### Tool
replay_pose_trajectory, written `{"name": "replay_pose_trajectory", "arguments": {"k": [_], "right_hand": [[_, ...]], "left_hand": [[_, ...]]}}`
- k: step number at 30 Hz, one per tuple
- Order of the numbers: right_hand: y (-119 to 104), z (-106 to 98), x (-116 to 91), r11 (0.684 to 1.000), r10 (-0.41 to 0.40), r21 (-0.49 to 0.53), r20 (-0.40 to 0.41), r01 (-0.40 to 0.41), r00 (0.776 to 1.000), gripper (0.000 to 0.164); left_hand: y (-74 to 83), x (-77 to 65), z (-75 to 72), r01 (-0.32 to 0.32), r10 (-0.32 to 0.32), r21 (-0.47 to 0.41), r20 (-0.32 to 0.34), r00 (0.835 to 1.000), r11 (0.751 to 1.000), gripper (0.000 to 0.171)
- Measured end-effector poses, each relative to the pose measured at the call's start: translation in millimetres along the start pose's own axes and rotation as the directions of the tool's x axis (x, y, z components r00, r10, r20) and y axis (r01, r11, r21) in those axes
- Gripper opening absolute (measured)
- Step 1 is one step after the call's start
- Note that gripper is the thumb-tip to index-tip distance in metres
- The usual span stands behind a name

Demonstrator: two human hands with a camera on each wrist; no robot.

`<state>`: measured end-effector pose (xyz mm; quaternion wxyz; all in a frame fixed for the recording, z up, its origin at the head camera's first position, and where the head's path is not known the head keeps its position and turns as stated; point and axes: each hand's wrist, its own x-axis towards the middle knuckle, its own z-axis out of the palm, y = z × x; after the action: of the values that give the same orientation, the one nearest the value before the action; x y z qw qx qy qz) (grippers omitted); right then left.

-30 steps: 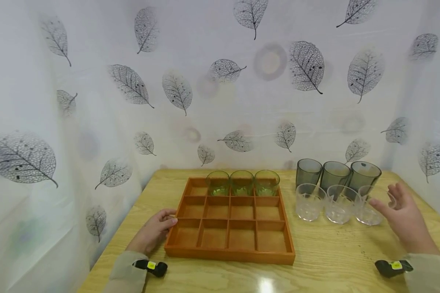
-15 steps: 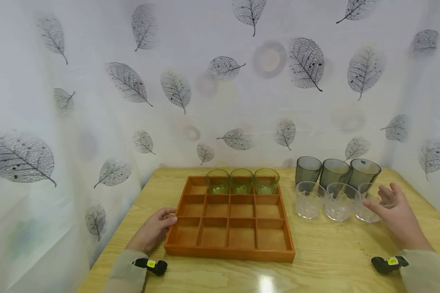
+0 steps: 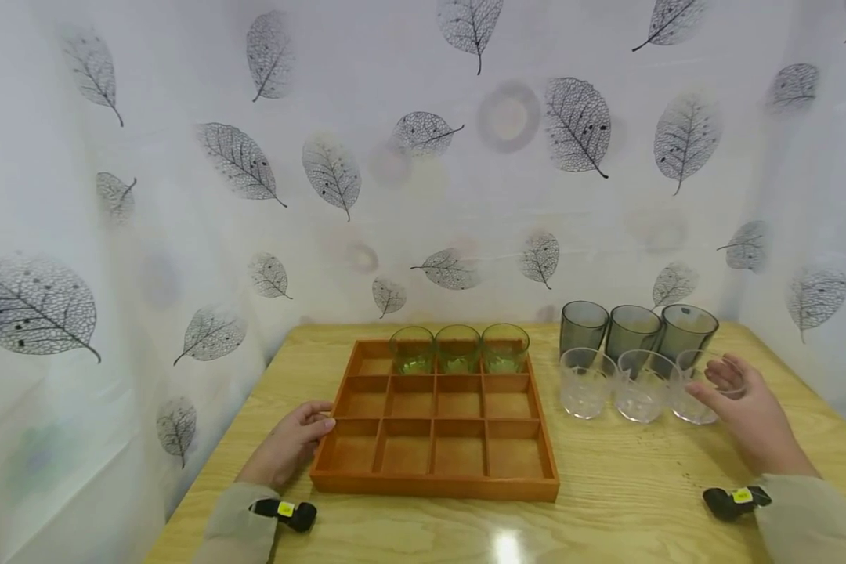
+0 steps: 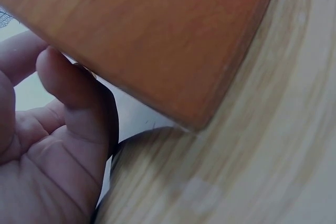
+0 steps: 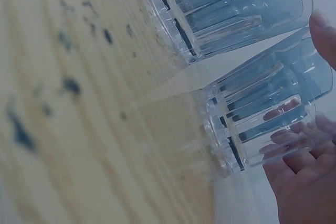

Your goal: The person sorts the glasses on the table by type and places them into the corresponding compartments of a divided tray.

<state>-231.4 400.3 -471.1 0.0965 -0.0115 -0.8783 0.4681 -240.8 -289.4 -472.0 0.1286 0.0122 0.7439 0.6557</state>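
Note:
In the head view, my left hand (image 3: 292, 442) holds the left edge of an orange-brown wooden tray (image 3: 437, 486) divided into compartments. The left wrist view shows its thumb (image 4: 68, 80) against the tray's edge; parts of the other fingers are hidden. At the right, my right hand (image 3: 754, 411) has its thumb and fingers around the rightmost clear glass (image 3: 694, 403), which stands upright. Fingers (image 5: 294, 148) show through this glass in the right wrist view, with the thumb near its rim. Beside it stand two more clear glasses, a middle one (image 3: 641, 395) and a left one (image 3: 585, 392).
Three green glasses (image 3: 458, 352) occupy the tray's back row. Behind the clear glasses stand three taller smoky-grey glasses (image 3: 634, 333). The light wooden table (image 3: 627, 509) reaches back to a white leaf-print curtain (image 3: 366, 258).
My right hand has moved in closer around the rightmost clear glass, its fingers drawing nearer the rim. The left hand stays at the tray. The head view has shifted slightly.

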Motion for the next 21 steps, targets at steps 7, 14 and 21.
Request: {"name": "replay_pose_trajectory", "arguments": {"k": [7, 14, 21], "right_hand": [[-10, -3, -6, 0.999, 0.019, -0.038, 0.033, -0.018, 0.999, 0.099], [-16, -6, -14, 0.995, 0.045, -0.091, 0.035, -0.042, 0.998, 0.101], [-24, -5, -24, 0.992, 0.076, -0.104, 0.051, -0.070, 0.996, 0.103]], "left_hand": [[-1.7, -0.6, -0.8, -0.002, 0.003, 0.005, -0.010, 1.000, 1.000, 0.053], [-3.6, 1.3, 0.2, 0.003, -0.003, -0.006, -0.015, 1.000, 1.000, 0.051], [-1.0, -0.1, 0.4, -0.006, 0.005, -0.015, -0.012, 1.000, 1.000, 0.053]]}}
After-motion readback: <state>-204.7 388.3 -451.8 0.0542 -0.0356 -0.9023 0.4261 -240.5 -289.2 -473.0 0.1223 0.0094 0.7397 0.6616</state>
